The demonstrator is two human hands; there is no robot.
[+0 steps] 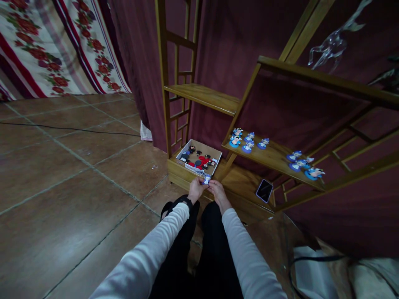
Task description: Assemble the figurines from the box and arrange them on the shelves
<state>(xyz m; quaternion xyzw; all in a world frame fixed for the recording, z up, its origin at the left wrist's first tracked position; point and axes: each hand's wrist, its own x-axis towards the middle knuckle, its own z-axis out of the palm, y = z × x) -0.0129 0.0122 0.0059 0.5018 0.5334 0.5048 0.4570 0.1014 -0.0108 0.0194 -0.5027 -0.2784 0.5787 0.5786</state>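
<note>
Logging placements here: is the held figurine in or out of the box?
Out: the left hand and right hand hold the figurine on the near side of the box, outside its wall.

A: Site type?
B: Indoors. Home or shop display corner; cannot tell which. Tile floor (62,232), maroon curtain (221,45) behind, flowered cloth (62,50) at far left.
A: Signs of display?
B: Wooden shelf unit (199,95) with small figurines (263,143) standing in groups; clear glass animal ornament (335,45) higher up.
</note>
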